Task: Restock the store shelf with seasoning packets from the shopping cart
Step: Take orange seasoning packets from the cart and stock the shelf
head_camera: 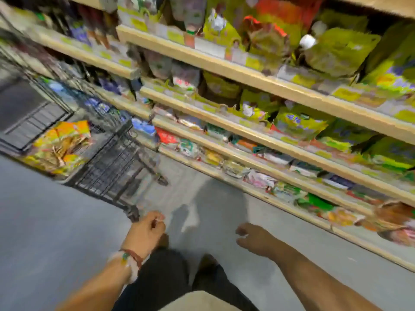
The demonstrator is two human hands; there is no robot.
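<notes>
The view is blurred by motion. A black wire shopping cart [112,158] stands at the left, with several orange and yellow seasoning packets [60,147] heaped in its basket. The store shelf [247,140] runs diagonally across the right, its wooden tiers full of green, yellow and mixed packets. My left hand [146,232] hangs low over the grey floor, just right of the cart's front wheel, fingers loosely curled with nothing in them. My right hand [253,239] is low too, in front of the bottom tier, fingers loosely apart and holding nothing.
Grey floor [56,232] spreads between the cart and me. My dark trouser legs [179,277] fill the bottom centre. The lowest shelf tier [292,205] carries flat packets close to floor level. Yellow price tags line the shelf edges.
</notes>
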